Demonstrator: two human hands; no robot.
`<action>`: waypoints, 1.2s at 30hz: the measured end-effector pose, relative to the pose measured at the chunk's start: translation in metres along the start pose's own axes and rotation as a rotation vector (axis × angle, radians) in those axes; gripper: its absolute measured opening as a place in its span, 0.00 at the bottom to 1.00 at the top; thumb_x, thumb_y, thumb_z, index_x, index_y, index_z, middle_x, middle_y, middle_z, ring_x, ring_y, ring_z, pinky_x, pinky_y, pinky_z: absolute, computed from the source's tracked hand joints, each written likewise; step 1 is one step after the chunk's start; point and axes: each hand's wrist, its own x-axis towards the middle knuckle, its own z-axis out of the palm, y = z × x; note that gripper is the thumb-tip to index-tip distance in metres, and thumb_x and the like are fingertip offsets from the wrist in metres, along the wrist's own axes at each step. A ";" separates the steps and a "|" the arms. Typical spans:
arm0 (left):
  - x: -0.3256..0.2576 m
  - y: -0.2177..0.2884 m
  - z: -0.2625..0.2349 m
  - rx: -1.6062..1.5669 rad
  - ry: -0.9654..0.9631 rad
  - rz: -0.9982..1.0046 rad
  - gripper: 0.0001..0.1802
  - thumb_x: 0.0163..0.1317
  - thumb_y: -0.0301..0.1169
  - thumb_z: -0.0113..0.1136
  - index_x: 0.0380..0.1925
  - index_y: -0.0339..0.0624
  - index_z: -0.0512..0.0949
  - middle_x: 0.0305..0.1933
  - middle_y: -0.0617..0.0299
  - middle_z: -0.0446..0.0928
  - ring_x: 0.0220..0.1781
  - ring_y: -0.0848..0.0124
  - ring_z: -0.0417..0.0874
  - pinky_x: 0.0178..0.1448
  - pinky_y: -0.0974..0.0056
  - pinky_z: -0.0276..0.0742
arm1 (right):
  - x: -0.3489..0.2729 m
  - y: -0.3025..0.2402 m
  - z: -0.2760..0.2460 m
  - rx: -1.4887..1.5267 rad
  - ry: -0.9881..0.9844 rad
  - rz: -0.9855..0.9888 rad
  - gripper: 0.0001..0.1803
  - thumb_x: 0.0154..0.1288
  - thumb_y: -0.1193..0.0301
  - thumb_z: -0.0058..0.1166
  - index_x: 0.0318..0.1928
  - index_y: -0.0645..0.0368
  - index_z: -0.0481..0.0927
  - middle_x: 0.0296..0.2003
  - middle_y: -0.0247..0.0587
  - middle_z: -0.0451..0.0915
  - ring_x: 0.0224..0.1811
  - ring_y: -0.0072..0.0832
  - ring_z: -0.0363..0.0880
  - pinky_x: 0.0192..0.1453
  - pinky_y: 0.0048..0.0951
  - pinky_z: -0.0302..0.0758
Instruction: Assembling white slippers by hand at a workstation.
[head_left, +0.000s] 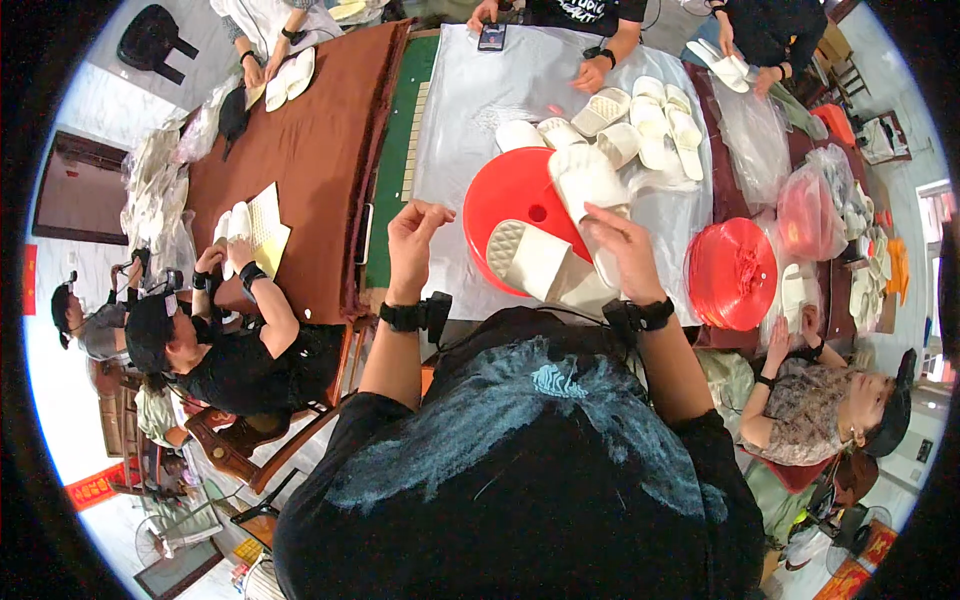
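**A:** Where are the hands now?

**B:** The right hand (622,252) lies on a white slipper (585,180), fingers curled over its lower end and pressing it against the red basin (505,190). The left hand (413,232) hangs above the clear plastic sheet (470,100), fingertips pinched together; I cannot tell whether they hold anything.

**A:** What might go wrong?

**B:** I'd judge the second slipper (530,258), tilted on the basin's near rim, could slide toward the table edge if the basin gets nudged. The plastic sheet looks slick, too.

**A:** Room to move?

**B:** Tight on the right: a stack of red lids (733,272) sits near, and the slipper pile (650,125) crowds behind. Left of the basin the sheet lies bare up to the green strip (395,170).
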 end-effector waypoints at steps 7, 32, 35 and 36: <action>-0.021 0.005 0.032 0.271 -0.328 -0.149 0.08 0.64 0.29 0.64 0.33 0.34 0.81 0.34 0.64 0.83 0.38 0.78 0.80 0.46 0.70 0.75 | -0.005 -0.011 0.010 -0.503 -0.292 -0.157 0.34 0.57 0.73 0.63 0.66 0.58 0.72 0.58 0.51 0.76 0.61 0.37 0.72 0.65 0.34 0.68; 0.004 0.041 0.030 0.083 0.011 0.092 0.05 0.67 0.25 0.60 0.31 0.36 0.78 0.43 0.56 0.84 0.47 0.72 0.80 0.57 0.66 0.73 | 0.040 0.013 0.064 -0.494 0.063 -0.124 0.38 0.62 0.73 0.60 0.72 0.57 0.61 0.55 0.61 0.75 0.53 0.53 0.78 0.58 0.39 0.74; -0.006 0.043 0.031 0.070 -0.072 0.105 0.06 0.69 0.23 0.58 0.31 0.35 0.76 0.44 0.54 0.83 0.48 0.73 0.80 0.58 0.66 0.74 | 0.019 -0.002 0.048 -0.703 0.100 -0.438 0.31 0.59 0.76 0.59 0.64 0.62 0.70 0.45 0.54 0.78 0.48 0.50 0.77 0.53 0.42 0.74; -0.010 0.045 0.033 0.072 -0.068 0.106 0.06 0.69 0.23 0.58 0.31 0.35 0.76 0.44 0.54 0.83 0.48 0.73 0.80 0.58 0.66 0.74 | 0.013 -0.004 0.040 -0.813 0.092 -0.563 0.28 0.59 0.75 0.59 0.62 0.61 0.73 0.47 0.54 0.78 0.49 0.49 0.77 0.55 0.42 0.74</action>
